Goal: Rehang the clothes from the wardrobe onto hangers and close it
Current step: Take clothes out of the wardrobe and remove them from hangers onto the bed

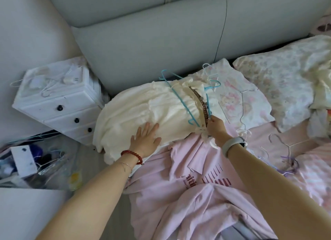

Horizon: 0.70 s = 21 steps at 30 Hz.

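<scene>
A cream-white garment (136,110) lies bunched on the bed, with a blue wire hanger (180,98) lying across it and a brown patterned band (201,102) at its right end. My left hand (146,138) presses flat on the garment's near side, fingers straight. My right hand (215,127) pinches the garment's right edge by the band and a second blue hanger (208,103). A pink printed garment (195,186) lies spread below both hands.
Loose silver wire hangers (279,143) lie on the pink floral bedding (279,78) at right. A white drawer unit (59,100) with dark knobs stands left of the bed, hangers on its top. Clutter fills the floor (35,168) at lower left. A grey padded headboard (152,42) rises behind.
</scene>
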Each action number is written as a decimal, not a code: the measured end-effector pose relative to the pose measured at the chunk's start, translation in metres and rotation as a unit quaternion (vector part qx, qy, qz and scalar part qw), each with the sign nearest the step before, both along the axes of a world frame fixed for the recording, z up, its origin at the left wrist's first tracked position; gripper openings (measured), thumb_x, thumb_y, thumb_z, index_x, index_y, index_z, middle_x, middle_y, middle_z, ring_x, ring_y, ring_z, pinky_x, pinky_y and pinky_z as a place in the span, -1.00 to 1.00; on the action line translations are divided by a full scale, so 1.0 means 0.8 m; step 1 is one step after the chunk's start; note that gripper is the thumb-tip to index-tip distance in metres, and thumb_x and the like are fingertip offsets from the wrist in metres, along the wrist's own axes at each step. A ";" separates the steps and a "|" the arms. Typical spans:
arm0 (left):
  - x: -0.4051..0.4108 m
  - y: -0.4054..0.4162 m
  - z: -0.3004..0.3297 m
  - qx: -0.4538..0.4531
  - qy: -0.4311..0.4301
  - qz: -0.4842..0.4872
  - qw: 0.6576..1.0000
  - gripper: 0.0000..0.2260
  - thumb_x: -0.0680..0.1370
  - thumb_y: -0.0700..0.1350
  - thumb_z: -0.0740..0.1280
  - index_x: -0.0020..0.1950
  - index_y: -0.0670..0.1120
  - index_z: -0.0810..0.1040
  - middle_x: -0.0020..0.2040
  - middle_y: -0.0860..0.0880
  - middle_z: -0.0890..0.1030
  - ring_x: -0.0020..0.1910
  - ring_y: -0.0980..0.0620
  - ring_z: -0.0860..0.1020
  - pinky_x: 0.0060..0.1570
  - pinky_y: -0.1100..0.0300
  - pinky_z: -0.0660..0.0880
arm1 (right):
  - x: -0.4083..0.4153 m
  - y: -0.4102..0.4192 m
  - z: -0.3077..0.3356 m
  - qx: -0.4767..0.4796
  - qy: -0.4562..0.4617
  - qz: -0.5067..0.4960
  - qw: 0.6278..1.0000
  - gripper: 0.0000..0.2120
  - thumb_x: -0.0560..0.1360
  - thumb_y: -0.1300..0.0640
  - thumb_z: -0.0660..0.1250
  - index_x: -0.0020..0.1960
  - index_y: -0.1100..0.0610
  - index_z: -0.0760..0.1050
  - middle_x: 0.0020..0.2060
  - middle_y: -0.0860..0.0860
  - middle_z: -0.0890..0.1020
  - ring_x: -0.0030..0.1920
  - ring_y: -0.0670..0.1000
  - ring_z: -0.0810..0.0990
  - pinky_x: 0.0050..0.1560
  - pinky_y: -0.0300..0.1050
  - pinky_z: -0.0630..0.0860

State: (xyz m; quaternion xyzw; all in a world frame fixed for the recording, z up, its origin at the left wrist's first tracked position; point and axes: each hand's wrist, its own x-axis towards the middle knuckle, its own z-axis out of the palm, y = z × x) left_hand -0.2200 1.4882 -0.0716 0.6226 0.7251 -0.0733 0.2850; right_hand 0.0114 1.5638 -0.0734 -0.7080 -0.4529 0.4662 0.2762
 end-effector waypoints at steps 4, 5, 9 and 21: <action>-0.005 -0.003 0.013 0.054 0.016 -0.018 0.998 -0.50 0.61 0.10 0.02 0.51 0.13 -0.08 0.54 -0.03 -0.10 0.50 -0.14 -0.09 0.40 -0.21 0.01 | 0.000 0.001 0.007 0.025 -0.083 0.032 0.996 -0.85 0.58 0.19 -0.01 0.03 0.09 0.32 -0.03 0.18 0.33 -0.18 0.09 0.35 -0.17 -0.11 0.29; -0.007 -0.006 0.020 0.074 0.033 -0.019 0.997 -0.51 0.61 0.09 0.03 0.51 0.12 -0.06 0.54 -0.04 -0.07 0.49 -0.14 -0.06 0.40 -0.20 0.03 | 0.001 -0.004 0.011 0.039 -0.109 0.050 0.992 -0.85 0.58 0.17 0.00 0.08 0.12 0.31 0.02 0.21 0.35 -0.06 0.13 0.39 -0.07 -0.06 0.32; -0.013 -0.034 0.053 0.181 0.097 0.017 0.979 -0.49 0.59 0.08 0.08 0.50 0.07 0.01 0.54 -0.08 -0.01 0.49 -0.14 -0.01 0.40 -0.17 -0.03 | -0.004 -0.059 0.040 0.172 -0.242 0.114 0.948 -0.54 0.59 0.10 0.06 0.46 0.16 0.13 0.43 0.22 0.20 0.42 0.22 0.13 0.39 0.11 0.10; 0.024 -0.270 0.105 0.236 0.092 0.076 0.964 -0.50 0.59 0.05 0.10 0.50 0.04 0.06 0.52 -0.05 0.10 0.49 -0.07 0.05 0.40 -0.15 -0.02 | -0.039 -0.315 0.115 0.239 -0.286 0.212 0.903 -0.58 0.56 0.18 0.15 0.41 0.20 0.27 0.39 0.16 0.34 0.44 0.16 0.19 0.42 0.10 0.07</action>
